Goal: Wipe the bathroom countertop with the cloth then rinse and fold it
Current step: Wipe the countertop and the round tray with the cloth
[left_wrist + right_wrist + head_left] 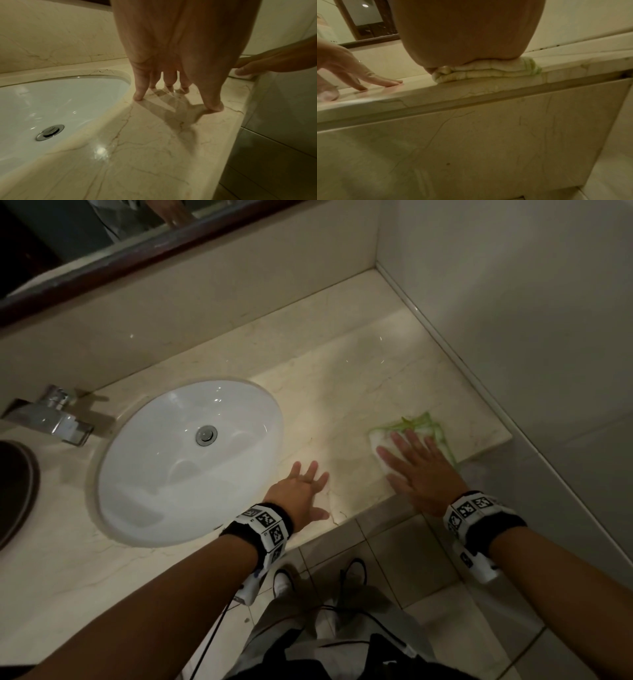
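The right hand [419,470] presses flat, fingers straight, on a folded cloth [416,428] at the table's [342,392] 3 o'clock corner. The left hand [301,491], fingers spread, rests its fingertips [138,98] beside the sink [154,474].

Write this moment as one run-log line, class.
stage: wiping | right hand: flat on folded cloth near countertop front edge | left hand: fingertips braced beside sink | rinse: not yet done

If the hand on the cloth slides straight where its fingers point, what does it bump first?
Probably the side wall. The right hand presses the cloth flat; only bare countertop shows ahead.
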A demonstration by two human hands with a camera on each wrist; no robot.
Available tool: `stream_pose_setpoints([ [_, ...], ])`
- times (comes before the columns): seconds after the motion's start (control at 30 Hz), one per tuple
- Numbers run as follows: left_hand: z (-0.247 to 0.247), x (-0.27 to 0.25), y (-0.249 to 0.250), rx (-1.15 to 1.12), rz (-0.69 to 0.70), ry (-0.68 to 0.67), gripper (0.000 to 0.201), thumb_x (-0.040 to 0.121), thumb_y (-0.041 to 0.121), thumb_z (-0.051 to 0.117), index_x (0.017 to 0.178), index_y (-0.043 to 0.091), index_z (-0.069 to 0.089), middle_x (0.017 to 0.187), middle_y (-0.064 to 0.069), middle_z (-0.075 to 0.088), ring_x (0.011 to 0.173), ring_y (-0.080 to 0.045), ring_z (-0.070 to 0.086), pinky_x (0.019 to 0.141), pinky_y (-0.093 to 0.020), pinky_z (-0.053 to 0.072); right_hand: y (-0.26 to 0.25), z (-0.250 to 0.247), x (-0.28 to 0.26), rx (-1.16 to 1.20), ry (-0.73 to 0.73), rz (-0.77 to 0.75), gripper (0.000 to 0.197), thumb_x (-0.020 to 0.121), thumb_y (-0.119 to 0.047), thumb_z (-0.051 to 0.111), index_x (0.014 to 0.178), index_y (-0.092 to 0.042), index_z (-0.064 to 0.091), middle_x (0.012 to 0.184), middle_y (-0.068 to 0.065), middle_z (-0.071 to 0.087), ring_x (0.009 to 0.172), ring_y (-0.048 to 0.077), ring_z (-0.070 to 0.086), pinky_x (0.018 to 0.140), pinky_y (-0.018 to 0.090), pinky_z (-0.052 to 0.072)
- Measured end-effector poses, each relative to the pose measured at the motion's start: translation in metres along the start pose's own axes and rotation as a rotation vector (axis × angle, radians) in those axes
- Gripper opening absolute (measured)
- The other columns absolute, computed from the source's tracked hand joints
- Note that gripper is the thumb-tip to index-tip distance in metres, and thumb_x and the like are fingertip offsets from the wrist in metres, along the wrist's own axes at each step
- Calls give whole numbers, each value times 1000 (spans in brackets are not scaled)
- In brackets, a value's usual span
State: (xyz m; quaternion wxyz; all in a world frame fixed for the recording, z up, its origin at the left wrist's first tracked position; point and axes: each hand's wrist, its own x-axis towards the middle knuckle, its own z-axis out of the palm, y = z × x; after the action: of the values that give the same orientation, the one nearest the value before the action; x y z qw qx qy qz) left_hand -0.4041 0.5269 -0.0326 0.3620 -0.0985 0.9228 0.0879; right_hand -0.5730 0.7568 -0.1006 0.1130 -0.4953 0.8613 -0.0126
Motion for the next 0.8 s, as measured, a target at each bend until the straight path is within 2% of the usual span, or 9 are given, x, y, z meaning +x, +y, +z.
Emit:
stream_pose_setpoints([
  [0.1,-1,0,0,0,1,-6,82,93,57,49,155,30,2,162,4,-11,149,-27,-7,112,-47,33,18,-3,3,-17,-12,33,60,95,-53,13,153,-37,7,162,0,-1,149,25,-6,119,48,-2],
  [0.17,0,0,0,2,3,-11,82,93,57,48,155,30,1,162,3,-11,148,-27,-8,113,-47,32,39,-9,6,-10,-15,98,61,94,-54,9,153,-36,7,162,4,3,149,29,-1,118,52,2],
  [0.27,1,1,0,2,-1,-15,82,93,57,47,154,30,0,161,3,-13,148,-27,-9,113,-47,32,74,-18,7,42,-5,239,67,91,-55,5,153,-31,11,162,9,8,148,34,5,116,56,8],
  [0.37,1,2,0,12,-3,-22,82,93,57,46,154,30,-1,161,3,-14,148,-28,-9,113,-48,32,87,-22,8,53,-3,300,69,91,-54,6,154,-27,15,161,12,11,146,39,10,115,58,10],
  [0.6,2,4,-1,36,-5,-33,82,93,60,44,154,31,-2,161,4,-15,148,-28,-10,112,-46,34,38,-9,21,33,48,297,64,93,-47,19,152,-22,26,159,15,21,142,47,17,108,66,14],
  [0.73,2,4,-1,25,-8,-29,82,93,59,45,154,31,-1,161,4,-14,148,-27,-10,112,-46,33,-2,-6,28,23,71,196,63,94,-46,22,151,-22,28,158,15,24,143,46,19,109,67,17],
  [0.8,3,4,-1,23,-7,-24,81,93,59,45,154,31,-1,161,4,-14,148,-27,-10,112,-45,33,-32,-1,29,9,104,102,61,95,-45,24,152,-23,26,159,13,22,145,44,14,111,66,13],
])
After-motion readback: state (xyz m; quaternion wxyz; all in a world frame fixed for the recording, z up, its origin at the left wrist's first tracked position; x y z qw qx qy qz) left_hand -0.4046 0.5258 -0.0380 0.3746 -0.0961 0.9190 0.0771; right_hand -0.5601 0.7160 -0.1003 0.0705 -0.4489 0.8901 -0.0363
